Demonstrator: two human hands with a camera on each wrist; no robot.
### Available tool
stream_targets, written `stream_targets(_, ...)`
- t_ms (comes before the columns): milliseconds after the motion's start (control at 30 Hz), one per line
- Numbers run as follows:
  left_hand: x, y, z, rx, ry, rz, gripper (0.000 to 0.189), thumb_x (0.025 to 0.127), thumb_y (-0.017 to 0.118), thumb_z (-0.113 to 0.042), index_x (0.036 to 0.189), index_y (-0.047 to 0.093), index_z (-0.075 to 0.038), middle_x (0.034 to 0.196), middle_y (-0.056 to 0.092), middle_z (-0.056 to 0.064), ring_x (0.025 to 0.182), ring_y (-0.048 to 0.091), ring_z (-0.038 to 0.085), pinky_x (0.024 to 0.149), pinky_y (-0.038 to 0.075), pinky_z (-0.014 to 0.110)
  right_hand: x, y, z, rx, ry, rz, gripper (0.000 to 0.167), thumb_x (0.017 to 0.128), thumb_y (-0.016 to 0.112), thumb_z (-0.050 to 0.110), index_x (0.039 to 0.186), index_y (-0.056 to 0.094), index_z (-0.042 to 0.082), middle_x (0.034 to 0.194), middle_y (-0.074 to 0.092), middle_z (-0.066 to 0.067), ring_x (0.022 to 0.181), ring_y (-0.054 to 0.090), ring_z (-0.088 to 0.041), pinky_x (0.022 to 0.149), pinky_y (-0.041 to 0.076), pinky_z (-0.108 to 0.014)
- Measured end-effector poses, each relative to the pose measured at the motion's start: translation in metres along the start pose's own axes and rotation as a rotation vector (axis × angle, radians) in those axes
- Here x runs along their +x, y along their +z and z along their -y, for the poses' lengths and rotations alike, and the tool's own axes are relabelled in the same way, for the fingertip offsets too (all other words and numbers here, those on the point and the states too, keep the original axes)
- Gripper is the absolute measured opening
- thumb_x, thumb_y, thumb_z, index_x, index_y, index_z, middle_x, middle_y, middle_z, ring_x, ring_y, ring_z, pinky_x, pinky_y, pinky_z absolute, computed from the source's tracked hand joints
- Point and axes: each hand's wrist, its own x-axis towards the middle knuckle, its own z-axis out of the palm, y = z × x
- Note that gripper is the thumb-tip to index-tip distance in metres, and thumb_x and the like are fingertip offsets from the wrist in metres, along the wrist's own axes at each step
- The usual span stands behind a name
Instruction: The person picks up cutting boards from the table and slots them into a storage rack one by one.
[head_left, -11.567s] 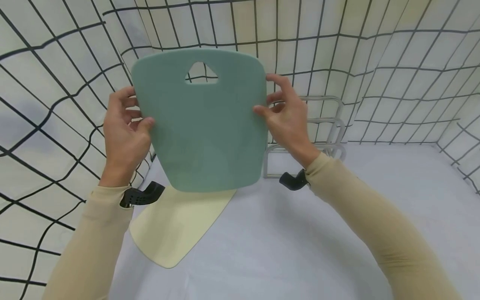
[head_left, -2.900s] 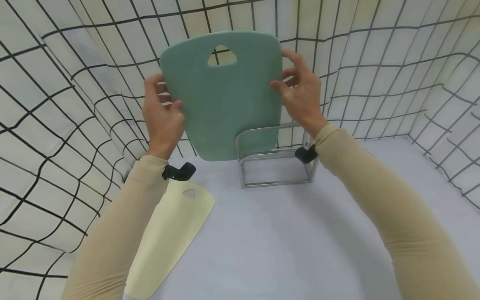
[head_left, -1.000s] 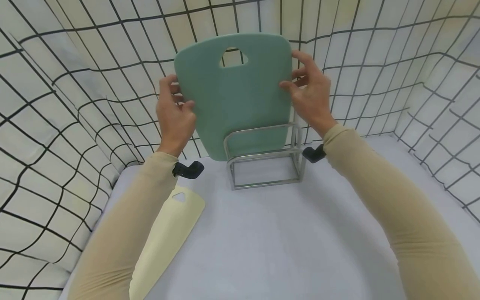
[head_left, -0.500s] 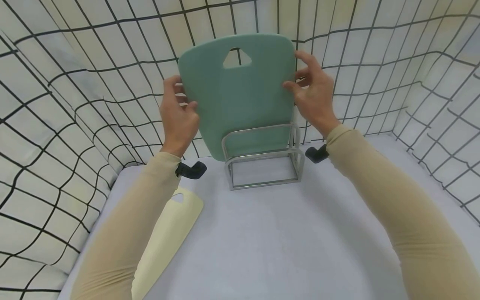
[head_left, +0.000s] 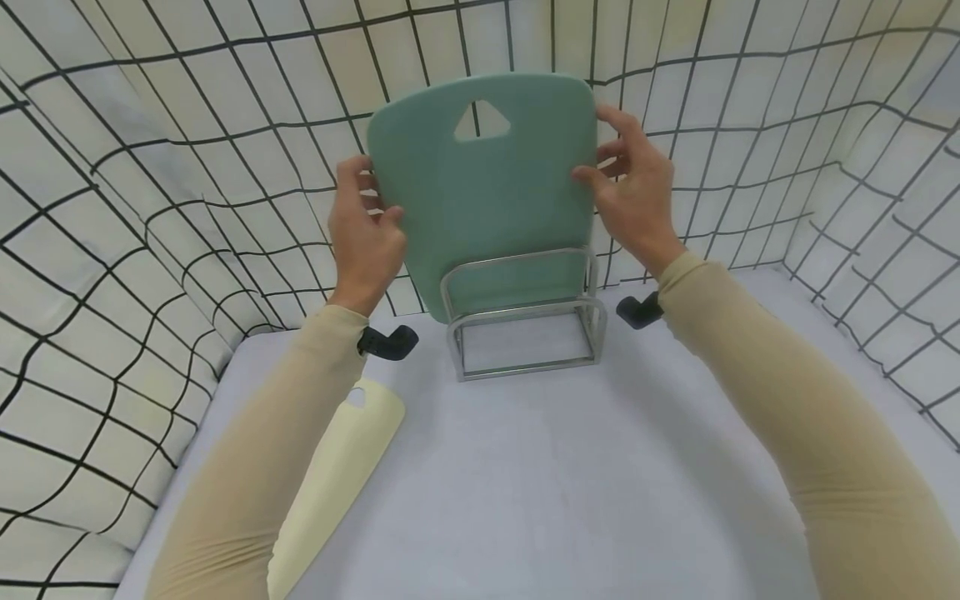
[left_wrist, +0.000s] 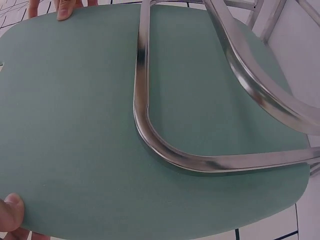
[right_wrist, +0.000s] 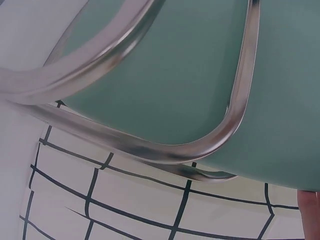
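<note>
A green cutting board (head_left: 487, 196) with a cut-out handle hole stands nearly upright in a metal wire rack (head_left: 525, 313). Two rack loops cross in front of its lower part; in the right wrist view another metal bar (right_wrist: 205, 175) shows behind it. My left hand (head_left: 363, 242) holds the board's left edge, thumb on the front, other fingers behind. On the opposite edge, my right hand (head_left: 633, 187) pinches it the same way. The left wrist view shows the left thumb (left_wrist: 12, 212) on the board's face. Part of a yellow cutting board (head_left: 337, 479) is hidden under my left forearm.
A white surface (head_left: 570, 467) lies under the rack. White walls with a black grid pattern (head_left: 750, 133) rise close behind the rack and on both sides.
Earlier the green board was held up in front of the rack; it then moved behind the front loops. Over the last second, board and hands have shifted slightly down and right in view.
</note>
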Motion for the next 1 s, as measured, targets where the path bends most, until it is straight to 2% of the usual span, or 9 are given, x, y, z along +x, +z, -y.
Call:
stream_targets(333, -0.003, 0.006, 0.002, -0.008, 0.007, 0.012, 0.053, 0.095, 0.051, 0.010, 0.144, 0.044, -0.010, 0.133, 0.057, 0.016, 0.112, 0.064, 0.028, 0.098, 0.059, 0.039, -0.003, -0.002, -0.003, -0.007, 0.046, 0.013, 0.060, 0.098, 0.070, 0.016, 0.150, 0.048, 0.037, 0.122, 0.072, -0.009, 0.098, 0.071, -0.020, 0.100, 0.060, -0.038)
stream_targets(600, -0.003, 0.010, 0.003, -0.010, 0.013, 0.012, 0.052, 0.095, 0.052, 0.011, 0.142, 0.045, -0.009, 0.131, 0.059, 0.017, 0.107, 0.063, 0.026, 0.092, 0.058, 0.036, -0.004, -0.004, -0.006, -0.018, 0.046, 0.008, 0.060, 0.097, 0.070, 0.015, 0.149, 0.049, 0.037, 0.119, 0.073, -0.010, 0.098, 0.072, -0.020, 0.100, 0.060, -0.039)
stream_targets(1000, -0.003, 0.016, 0.003, -0.024, 0.018, 0.024, 0.053, 0.095, 0.051, 0.011, 0.143, 0.045, -0.010, 0.132, 0.060, 0.016, 0.106, 0.065, 0.026, 0.091, 0.059, 0.037, -0.005, -0.005, -0.013, -0.012, 0.029, -0.004, 0.059, 0.097, 0.071, 0.014, 0.149, 0.051, 0.032, 0.119, 0.073, -0.011, 0.095, 0.071, -0.019, 0.099, 0.061, -0.038)
